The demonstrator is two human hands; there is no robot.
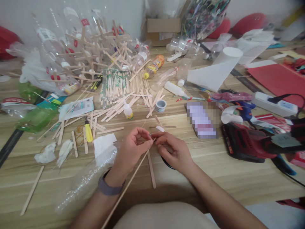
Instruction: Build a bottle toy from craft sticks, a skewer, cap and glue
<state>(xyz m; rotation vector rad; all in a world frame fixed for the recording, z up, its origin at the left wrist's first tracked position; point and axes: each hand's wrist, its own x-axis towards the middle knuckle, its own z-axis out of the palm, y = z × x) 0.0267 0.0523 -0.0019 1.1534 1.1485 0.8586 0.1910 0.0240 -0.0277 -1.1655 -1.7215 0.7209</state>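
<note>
My left hand (133,146), a band round its wrist, is closed in a pinch on a long thin bamboo skewer (130,182). The skewer slants from the bottom edge up to my fingertips. Right beside it, my right hand (175,149) is closed, its thumb and fingers pressed together at the skewer's upper end. What it pinches is too small to make out. A black curved piece (168,163) shows below the right palm, the rest hidden. Beyond the fingers lie a small white piece (160,128) and crossed craft sticks (164,126). Another craft stick (151,173) lies below my hands.
Craft sticks, a glue bottle (128,111), a small round tub (160,106) and a yellow-handled screwdriver (88,132) lie ahead. A clear plastic bottle (83,181) is beside my left forearm. To the right are a phone (202,120) and a red power tool (247,140). Plastic bottles crowd the back left.
</note>
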